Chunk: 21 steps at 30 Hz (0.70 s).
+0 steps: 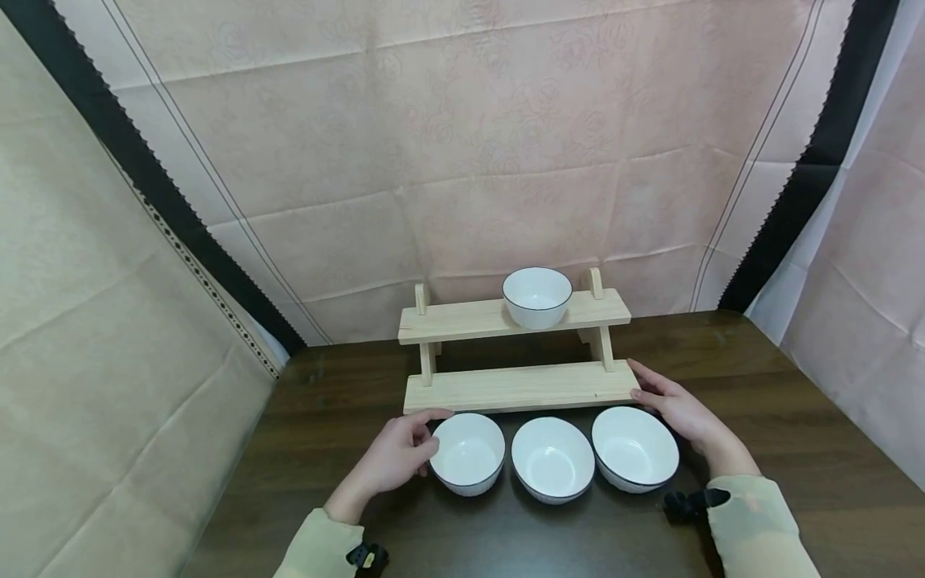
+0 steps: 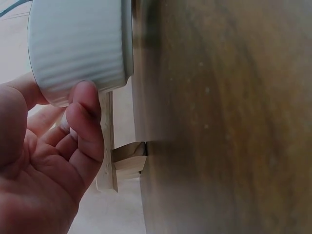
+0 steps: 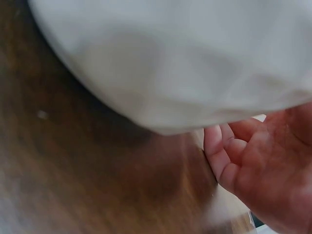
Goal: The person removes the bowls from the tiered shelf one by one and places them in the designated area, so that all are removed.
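Note:
Three white bowls with dark rims stand in a row on the brown table: the left bowl [image 1: 468, 454], the middle bowl [image 1: 552, 461] and the right bowl [image 1: 636, 449]. Behind them is a two-tier wooden rack [image 1: 520, 387]. A fourth white bowl [image 1: 537, 301] sits on its upper tier. My left hand [image 1: 397, 453] holds the left bowl's side between thumb and curled fingers; the left wrist view shows this bowl's ribbed wall [image 2: 78, 44]. My right hand [image 1: 679, 409] grips the right end of the lower tier, thumb in front. The right bowl's side [image 3: 185, 63] partly hides it in the right wrist view.
Light patterned cloth [image 1: 506, 160] hangs behind the table, with more cloth on both sides. Dark bands run down the cloth corners. The wooden table top [image 1: 759, 385] extends beyond the rack on both sides.

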{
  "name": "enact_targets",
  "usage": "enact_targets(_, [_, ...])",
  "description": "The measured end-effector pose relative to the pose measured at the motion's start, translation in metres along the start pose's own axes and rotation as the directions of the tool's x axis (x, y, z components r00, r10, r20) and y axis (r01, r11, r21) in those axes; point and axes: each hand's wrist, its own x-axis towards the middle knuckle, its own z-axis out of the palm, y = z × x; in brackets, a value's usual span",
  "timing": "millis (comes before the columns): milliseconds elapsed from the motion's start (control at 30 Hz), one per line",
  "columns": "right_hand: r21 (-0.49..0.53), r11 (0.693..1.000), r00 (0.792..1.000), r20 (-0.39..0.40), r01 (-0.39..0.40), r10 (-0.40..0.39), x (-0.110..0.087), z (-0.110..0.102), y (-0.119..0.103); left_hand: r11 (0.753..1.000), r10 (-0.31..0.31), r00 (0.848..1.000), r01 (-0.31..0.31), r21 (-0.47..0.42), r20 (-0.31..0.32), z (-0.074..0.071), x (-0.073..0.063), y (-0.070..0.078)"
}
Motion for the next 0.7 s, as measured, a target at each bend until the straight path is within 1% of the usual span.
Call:
enact_targets(100, [0.000, 1.000, 1.000, 0.004, 0.013, -0.013, 0.001, 0.000, 0.000, 1.000, 0.006, 1.000, -0.006, 0.000, 0.017, 0.002, -0.003, 0.004])
enact_targets(200, [-0.005, 1.000, 1.000, 0.008, 0.020, -0.020, 0.001, 0.001, 0.000, 1.000, 0.013, 0.999, -0.013, -0.008, 0.031, 0.001, -0.009, 0.016])
enact_targets(300, [-0.007, 1.000, 1.000, 0.007, 0.018, -0.018, 0.001, 0.001, -0.001, 1.000, 0.008, 0.999, -0.007, -0.019, 0.043, -0.002, -0.014, 0.027])
enact_targets(367, [-0.008, 1.000, 1.000, 0.005, 0.016, -0.016, 0.001, 0.001, -0.001, 1.000, 0.007, 0.999, -0.006, -0.023, 0.047, -0.002, -0.015, 0.031])
enact_targets(467, [-0.012, 1.000, 1.000, 0.004, 0.011, -0.011, 0.000, 0.001, -0.001, 1.000, 0.005, 0.999, -0.004, -0.016, 0.047, 0.000, -0.014, 0.026])
enact_targets(633, [-0.010, 1.000, 1.000, 0.003, 0.005, -0.005, 0.000, 0.000, -0.001, 1.000, 0.001, 0.999, -0.001, -0.001, 0.052, 0.005, -0.007, 0.005])
enact_targets(700, [-0.008, 1.000, 1.000, 0.003, 0.005, -0.005, 0.000, -0.001, 0.000, 1.000, 0.006, 0.998, -0.006, 0.003, 0.064, 0.006, -0.005, 0.000])
